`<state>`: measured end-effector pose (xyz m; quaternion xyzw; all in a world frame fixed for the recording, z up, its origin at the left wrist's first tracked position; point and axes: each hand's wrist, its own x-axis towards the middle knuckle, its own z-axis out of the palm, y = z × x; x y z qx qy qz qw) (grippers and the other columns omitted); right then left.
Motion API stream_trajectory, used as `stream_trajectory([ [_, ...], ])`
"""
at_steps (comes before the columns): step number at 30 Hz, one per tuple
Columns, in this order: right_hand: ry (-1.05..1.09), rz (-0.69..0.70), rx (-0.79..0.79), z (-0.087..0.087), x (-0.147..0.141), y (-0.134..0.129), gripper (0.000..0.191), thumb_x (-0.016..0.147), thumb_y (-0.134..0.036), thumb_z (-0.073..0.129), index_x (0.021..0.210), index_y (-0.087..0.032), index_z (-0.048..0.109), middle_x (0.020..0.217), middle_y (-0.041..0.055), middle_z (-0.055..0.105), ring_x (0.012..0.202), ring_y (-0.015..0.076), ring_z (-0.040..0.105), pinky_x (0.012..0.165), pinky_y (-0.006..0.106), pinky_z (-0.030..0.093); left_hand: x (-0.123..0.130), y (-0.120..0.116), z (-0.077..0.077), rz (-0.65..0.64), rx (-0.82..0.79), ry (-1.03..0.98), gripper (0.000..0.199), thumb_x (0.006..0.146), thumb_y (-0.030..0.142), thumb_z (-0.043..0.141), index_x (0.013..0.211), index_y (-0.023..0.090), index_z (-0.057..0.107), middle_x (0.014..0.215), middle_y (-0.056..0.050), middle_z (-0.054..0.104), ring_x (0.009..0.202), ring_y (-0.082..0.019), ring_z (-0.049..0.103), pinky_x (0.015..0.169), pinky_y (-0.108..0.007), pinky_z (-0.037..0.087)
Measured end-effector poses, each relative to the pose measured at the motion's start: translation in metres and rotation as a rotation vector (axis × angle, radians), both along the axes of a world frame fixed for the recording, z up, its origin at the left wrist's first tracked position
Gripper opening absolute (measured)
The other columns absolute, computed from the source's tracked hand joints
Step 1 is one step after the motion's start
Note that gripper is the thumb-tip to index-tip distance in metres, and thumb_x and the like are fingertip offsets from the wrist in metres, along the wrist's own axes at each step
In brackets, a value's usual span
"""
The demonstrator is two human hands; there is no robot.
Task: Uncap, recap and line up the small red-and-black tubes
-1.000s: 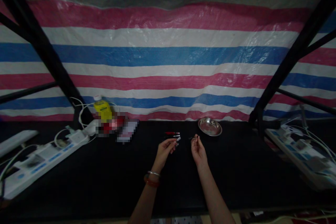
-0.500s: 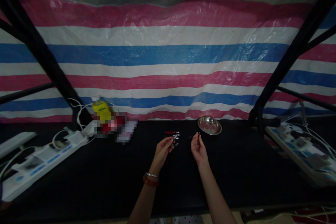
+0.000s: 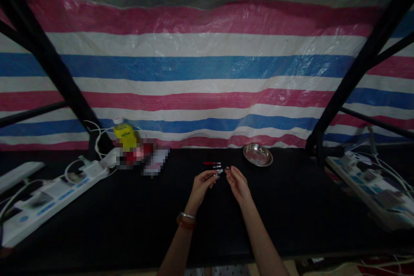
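Observation:
My left hand (image 3: 202, 183) is closed in a pinch around a slim silvery tube-like piece (image 3: 220, 171), whose end points to the right. A little to the right, my right hand (image 3: 238, 183) pinches a small dark piece (image 3: 227, 168), too small to name. A narrow gap separates that dark piece from the silvery end. Just behind my left hand a slim red stick with a silvery end (image 3: 210, 163) lies on the black table (image 3: 207, 228). Close beside it is a similar dark stick (image 3: 209, 167), partly hidden by my fingers.
A round shiny metal dish (image 3: 258, 155) stands behind my right hand. At the left are a yellow bottle (image 3: 125, 135), blurred-out items (image 3: 142, 155) and a white power strip (image 3: 54, 200). Another power strip (image 3: 359, 185) with cables lies at the right. A striped sheet (image 3: 207, 69) hangs behind.
My right hand has moved left from near the metal dish, carrying the small dark piece up to the silvery piece. My left hand has stayed nearly in place.

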<state>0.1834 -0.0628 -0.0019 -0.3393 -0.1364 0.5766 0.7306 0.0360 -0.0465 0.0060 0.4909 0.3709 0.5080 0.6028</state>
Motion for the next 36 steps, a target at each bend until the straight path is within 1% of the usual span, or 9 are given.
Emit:
stream_trajectory([
  [4, -0.156, -0.016, 0.028, 0.003, -0.004, -0.001, 0.032, 0.057, -0.029, 0.079, 0.082, -0.014, 0.065, 0.081, 0.0077, 0.071, 0.072, 0.0179, 0.068, 0.060, 0.025, 0.053, 0.000, -0.001, 0.002, 0.029, 0.017, 0.033, 0.030, 0.060, 0.031, 0.075, 0.085, 0.016, 0.071, 0.081, -0.005, 0.068, 0.063, -0.010, 0.055, 0.052, -0.021, 0.037],
  [8, -0.393, -0.126, 0.069, 0.008, -0.011, -0.004, 0.038, 0.059, -0.035, 0.077, 0.087, -0.013, 0.063, 0.075, 0.0066, 0.070, 0.065, 0.0166, 0.066, 0.057, 0.025, 0.050, 0.001, -0.002, 0.003, 0.026, 0.017, 0.073, 0.032, 0.059, 0.033, 0.075, 0.085, 0.016, 0.071, 0.079, -0.005, 0.068, 0.062, -0.010, 0.055, 0.053, -0.021, 0.038],
  [12, -0.619, -0.212, 0.143, 0.012, -0.022, -0.013, 0.029, 0.069, -0.038, 0.070, 0.083, -0.014, 0.063, 0.068, 0.0031, 0.068, 0.062, 0.0151, 0.063, 0.059, 0.026, 0.048, 0.003, -0.003, 0.004, -0.013, 0.006, 0.040, 0.032, 0.061, 0.035, 0.074, 0.085, 0.014, 0.070, 0.069, -0.004, 0.066, 0.057, -0.010, 0.053, 0.052, -0.022, 0.039],
  [18, -0.842, -0.246, 0.239, 0.016, -0.031, -0.021, 0.026, 0.071, -0.034, 0.067, 0.090, -0.015, 0.064, 0.080, 0.0053, 0.068, 0.070, 0.0162, 0.063, 0.060, 0.025, 0.046, 0.005, -0.006, 0.008, -0.059, -0.084, -0.114, 0.034, 0.061, 0.038, 0.074, 0.084, 0.013, 0.069, 0.070, -0.004, 0.065, 0.054, -0.008, 0.052, 0.050, -0.021, 0.039],
  [22, -0.818, -0.287, 0.207, 0.015, -0.030, -0.019, 0.025, 0.072, -0.036, 0.066, 0.085, -0.014, 0.062, 0.077, 0.0052, 0.067, 0.066, 0.0145, 0.061, 0.057, 0.024, 0.045, 0.006, -0.007, 0.011, -0.101, -0.142, -0.129, 0.038, 0.062, 0.041, 0.073, 0.084, 0.011, 0.067, 0.071, -0.005, 0.065, 0.051, -0.008, 0.052, 0.046, -0.020, 0.037],
  [25, -0.747, -0.300, 0.163, 0.014, -0.026, -0.016, 0.032, 0.073, -0.038, 0.065, 0.092, -0.013, 0.061, 0.082, 0.0073, 0.067, 0.070, 0.0153, 0.062, 0.062, 0.025, 0.047, 0.006, -0.006, 0.011, -0.088, -0.159, -0.119, 0.039, 0.061, 0.041, 0.074, 0.085, 0.011, 0.066, 0.074, -0.005, 0.067, 0.051, -0.008, 0.053, 0.045, -0.019, 0.037],
  [27, -0.697, -0.338, 0.126, 0.014, -0.023, -0.015, 0.038, 0.072, -0.041, 0.065, 0.096, -0.012, 0.061, 0.086, 0.0088, 0.067, 0.075, 0.0168, 0.062, 0.067, 0.028, 0.048, 0.004, -0.006, 0.011, -0.064, -0.162, -0.114, 0.038, 0.060, 0.039, 0.075, 0.085, 0.012, 0.067, 0.069, -0.004, 0.066, 0.052, -0.008, 0.054, 0.046, -0.018, 0.038],
  [30, -0.628, -0.398, 0.079, 0.014, -0.019, -0.013, 0.040, 0.071, -0.043, 0.065, 0.097, -0.011, 0.062, 0.087, 0.0097, 0.068, 0.080, 0.0188, 0.063, 0.073, 0.031, 0.049, 0.002, -0.005, 0.012, -0.032, -0.164, -0.112, 0.036, 0.059, 0.035, 0.077, 0.083, 0.011, 0.067, 0.059, -0.001, 0.064, 0.054, -0.008, 0.056, 0.051, -0.019, 0.042],
  [36, -0.584, -0.377, 0.064, 0.009, -0.017, -0.009, 0.042, 0.069, -0.043, 0.067, 0.095, -0.011, 0.063, 0.085, 0.0101, 0.068, 0.080, 0.0196, 0.064, 0.075, 0.032, 0.049, -0.001, -0.001, 0.010, 0.063, -0.158, -0.122, 0.035, 0.055, 0.030, 0.079, 0.083, 0.011, 0.069, 0.069, -0.004, 0.068, 0.064, -0.012, 0.062, 0.065, -0.024, 0.050],
])
